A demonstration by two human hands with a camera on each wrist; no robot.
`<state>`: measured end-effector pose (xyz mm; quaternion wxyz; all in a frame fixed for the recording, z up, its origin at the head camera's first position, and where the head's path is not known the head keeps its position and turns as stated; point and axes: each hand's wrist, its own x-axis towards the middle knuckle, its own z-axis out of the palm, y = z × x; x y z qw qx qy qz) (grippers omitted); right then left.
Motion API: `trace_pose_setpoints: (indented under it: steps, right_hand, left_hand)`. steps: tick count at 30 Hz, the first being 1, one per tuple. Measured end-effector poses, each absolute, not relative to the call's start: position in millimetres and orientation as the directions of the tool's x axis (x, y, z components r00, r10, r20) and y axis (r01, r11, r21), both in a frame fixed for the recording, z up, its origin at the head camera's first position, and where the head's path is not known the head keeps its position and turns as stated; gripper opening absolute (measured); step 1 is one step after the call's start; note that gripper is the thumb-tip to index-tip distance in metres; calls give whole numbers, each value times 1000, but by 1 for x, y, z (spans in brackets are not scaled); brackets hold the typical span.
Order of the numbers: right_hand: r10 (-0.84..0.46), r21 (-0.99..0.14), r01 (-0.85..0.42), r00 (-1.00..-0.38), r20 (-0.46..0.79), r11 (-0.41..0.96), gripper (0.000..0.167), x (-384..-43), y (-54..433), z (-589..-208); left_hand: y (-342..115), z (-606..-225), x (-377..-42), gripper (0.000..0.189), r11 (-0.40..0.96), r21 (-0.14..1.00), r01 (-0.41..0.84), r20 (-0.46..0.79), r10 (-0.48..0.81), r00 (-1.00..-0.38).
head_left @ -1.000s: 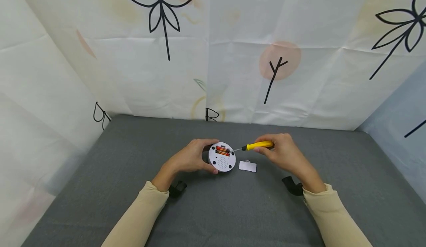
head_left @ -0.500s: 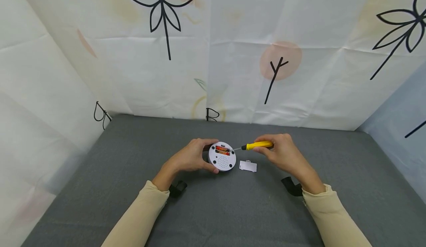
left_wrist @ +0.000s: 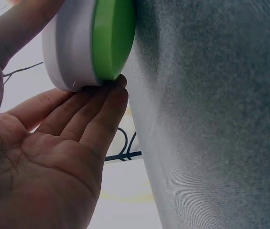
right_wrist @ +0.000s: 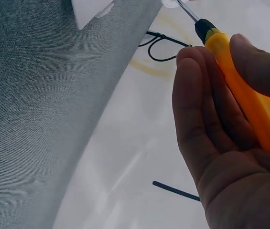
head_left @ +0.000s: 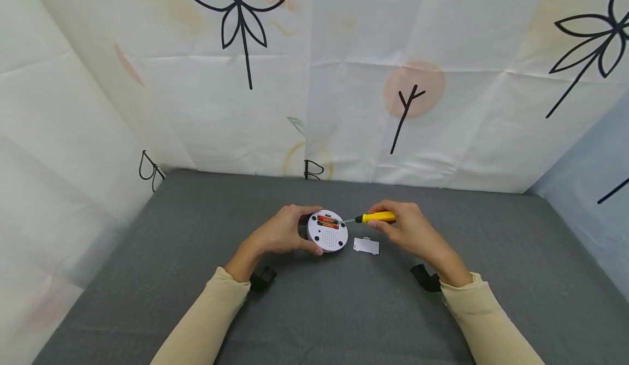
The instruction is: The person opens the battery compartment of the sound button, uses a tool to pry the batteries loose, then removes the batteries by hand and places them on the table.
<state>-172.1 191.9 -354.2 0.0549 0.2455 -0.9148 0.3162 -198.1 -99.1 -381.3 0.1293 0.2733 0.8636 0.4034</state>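
Observation:
In the head view my left hand grips a round white device by its edge, thumb at the near side and fingers at the far side. Its face with dark round feet and a patch of small holes is turned up, and red-orange batteries lie in an uncovered compartment. The left wrist view shows the device's green part close to the cloth. My right hand holds a yellow screwdriver by the handle. Its thin shaft points left, with the tip at the right end of the batteries; exact contact is too small to tell.
A small white battery cover lies on the grey cloth-covered table, just right of the device. White fabric with printed plants hangs behind the table and at both sides. Each wrist wears a black mount.
My right hand has shifted slightly left and the screwdriver's handle a little left with it. The tip stays by the batteries. My left hand, the device and the cover look unmoved.

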Motion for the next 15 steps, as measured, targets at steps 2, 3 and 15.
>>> trace_pose_setpoints:
  steps: [2, 3, 15]
  right_hand:
    - [-403, -567, -470, -881, 249, 677, 18, -173, 191, -356]
    - [-395, -577, -461, -885, 245, 674, 18, -173, 191, -357]
    - [-359, -792, -353, -915, 182, 499, 15, -189, 205, -381]
  left_hand:
    - [-100, -382, -199, 90, 524, 771, 361, -6, 573, -820]
    - [-100, -382, -199, 90, 524, 772, 360, -7, 573, -820]
    - [-109, -388, -206, 90, 457, 843, 284, -49, 591, -805]
